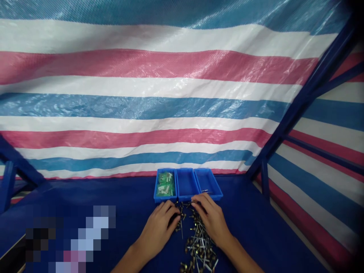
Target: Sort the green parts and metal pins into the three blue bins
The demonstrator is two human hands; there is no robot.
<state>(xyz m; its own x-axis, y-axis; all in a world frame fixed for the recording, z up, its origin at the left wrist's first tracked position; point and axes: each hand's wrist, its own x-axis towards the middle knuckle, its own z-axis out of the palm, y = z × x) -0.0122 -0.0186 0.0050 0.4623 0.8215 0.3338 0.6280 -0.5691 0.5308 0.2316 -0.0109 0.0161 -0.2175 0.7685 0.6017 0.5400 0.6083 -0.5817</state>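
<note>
A loose pile of small metal pins (202, 242), with thin silver shafts and brass-coloured ends, runs down the blue table between my hands. On the left, my left hand (159, 225) rests with fingers bent and a gap between thumb and forefinger, beside a smaller cluster of the pins (182, 216). My right hand (212, 218) reaches over the pile's upper right, thumb and forefinger pinched on a small metal pin (193, 201). Just beyond the hands stand three blue trays: the left tray (165, 199) holds green-and-white packets, and the right tray (214, 185) has a few silver pins.
The middle blue tray (187, 184) sits between the others. Striped plastic sheeting (142, 106) hangs behind the table (119, 204), and dark blue frame bars (284, 117) slant up at the right. A pixelated patch covers the lower left, next to a dark object (13, 254).
</note>
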